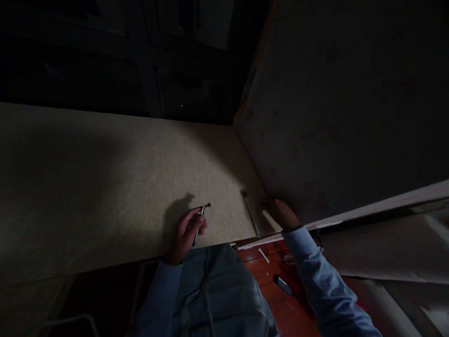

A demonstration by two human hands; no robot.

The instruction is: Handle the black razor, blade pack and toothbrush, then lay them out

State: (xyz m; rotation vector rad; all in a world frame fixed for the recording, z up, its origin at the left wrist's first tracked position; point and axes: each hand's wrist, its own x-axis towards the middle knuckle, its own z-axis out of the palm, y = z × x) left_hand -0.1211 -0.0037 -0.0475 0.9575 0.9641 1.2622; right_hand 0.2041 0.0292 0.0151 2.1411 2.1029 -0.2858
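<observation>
We are gripping a slim metal tool (199, 224) in our left hand (185, 234), its fingers closing around the handle and its angled head pointing toward one o'clock over the pale board (140, 187). A thin rod (251, 214) is lying on the board at about two o'clock from that hand. Our right hand (283, 214) is reaching just beyond the rod, at three o'clock, near the dark wall (336, 112); shadow is hiding its fingertips, so we cannot tell their grip.

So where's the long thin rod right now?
In the head view, the rod lies right of centre on the pale surface, just left of the right hand.
</observation>
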